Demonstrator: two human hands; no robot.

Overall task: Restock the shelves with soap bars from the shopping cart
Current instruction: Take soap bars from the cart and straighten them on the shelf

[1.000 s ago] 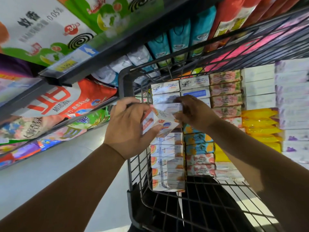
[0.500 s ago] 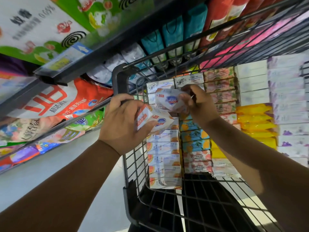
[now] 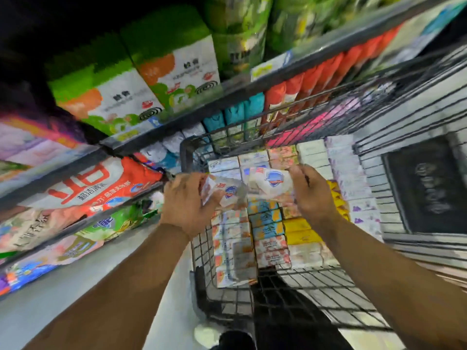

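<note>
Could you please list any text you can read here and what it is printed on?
"超洁清": on the orange-red bag on the left shelf; its other lettering is blurred.
Green boxes: dark characters, too blurred to read.
Soap bars held by left hand and right hand: blue shield logos, wording unreadable.
Cart's dark panel, shelf tags: unreadable.

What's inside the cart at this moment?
Rows of stacked soap boxes sit in the cart, yellow packs among them. The left hand and right hand each hold a soap bar, hiding the boxes beneath. Lower layers cannot be seen.
</note>
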